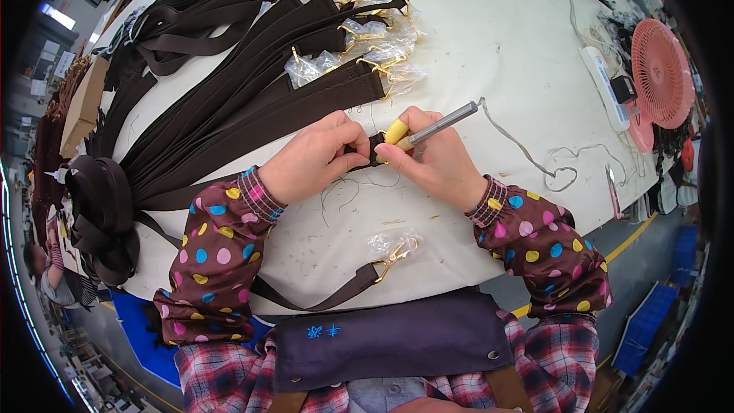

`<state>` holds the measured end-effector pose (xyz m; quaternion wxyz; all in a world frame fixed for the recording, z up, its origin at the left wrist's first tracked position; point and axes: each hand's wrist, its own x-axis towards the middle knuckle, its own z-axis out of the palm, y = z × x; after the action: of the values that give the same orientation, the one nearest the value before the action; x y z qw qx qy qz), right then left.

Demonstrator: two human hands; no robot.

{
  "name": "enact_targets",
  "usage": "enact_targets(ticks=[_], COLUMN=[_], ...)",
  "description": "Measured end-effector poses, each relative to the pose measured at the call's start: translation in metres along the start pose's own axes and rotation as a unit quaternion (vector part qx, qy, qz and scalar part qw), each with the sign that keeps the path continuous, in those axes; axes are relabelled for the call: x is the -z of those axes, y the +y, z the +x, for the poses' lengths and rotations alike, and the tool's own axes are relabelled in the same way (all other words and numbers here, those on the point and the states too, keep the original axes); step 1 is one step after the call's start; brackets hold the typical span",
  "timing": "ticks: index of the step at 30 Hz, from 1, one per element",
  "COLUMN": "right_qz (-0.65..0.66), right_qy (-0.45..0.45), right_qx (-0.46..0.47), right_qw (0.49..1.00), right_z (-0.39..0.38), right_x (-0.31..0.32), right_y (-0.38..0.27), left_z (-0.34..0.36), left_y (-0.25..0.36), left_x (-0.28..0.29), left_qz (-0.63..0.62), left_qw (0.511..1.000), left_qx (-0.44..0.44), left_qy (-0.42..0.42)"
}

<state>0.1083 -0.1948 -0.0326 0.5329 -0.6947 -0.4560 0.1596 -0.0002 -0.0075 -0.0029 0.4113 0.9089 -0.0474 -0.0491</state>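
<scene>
The left hand (317, 157) was closed in a pinch on the end of a dark brown strap (365, 149), thumb and fingertips pressing it flat against the white table (489, 46) near the middle of the view. The right hand (436, 160), just beside it at three o'clock, was wrapped around a grey pen (440, 126), its barrel pointing up toward two o'clock; a yellow finger cot (396, 131) covered one fingertip resting against the strap end. The pen's tip seemed to sit on the strap, though the fingers hid the exact contact.

To do this marking well, the strap end likely needed to stay taut and flat under the left pinch, with the pen steadied by the covered finger so the line would not wander.

At twelve o'clock from the hands lay a pile of similar straps (252, 69) with gold clasps (378, 61) in clear wrapping. At six o'clock another strap with a wrapped gold clasp (394, 248) lay near the table edge. A pink fan (661, 69) stood at two o'clock, well apart.
</scene>
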Motion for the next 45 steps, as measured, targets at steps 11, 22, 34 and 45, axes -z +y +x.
enact_targets(ticks=[11, 22, 34, 45], right_qz=[-0.036, 0.015, -0.017, 0.011], right_qy=[-0.026, -0.002, 0.004, 0.017], right_qx=[-0.016, -0.018, 0.011, -0.009], right_qw=[0.999, 1.000, 1.000, 1.000], right_z=[-0.001, 0.000, 0.000, -0.001], right_x=[0.004, 0.002, 0.001, 0.001], right_y=[-0.008, -0.002, -0.001, -0.001], left_z=[0.000, 0.001, 0.001, 0.001], left_y=[-0.002, 0.001, 0.001, 0.000], left_x=[-0.002, 0.000, 0.000, -0.001], left_qz=[-0.002, 0.000, 0.009, -0.025], left_qw=[1.000, 1.000, 1.000, 0.999], left_qx=[-0.010, 0.017, 0.015, 0.021], left_qy=[0.012, -0.001, -0.001, 0.035])
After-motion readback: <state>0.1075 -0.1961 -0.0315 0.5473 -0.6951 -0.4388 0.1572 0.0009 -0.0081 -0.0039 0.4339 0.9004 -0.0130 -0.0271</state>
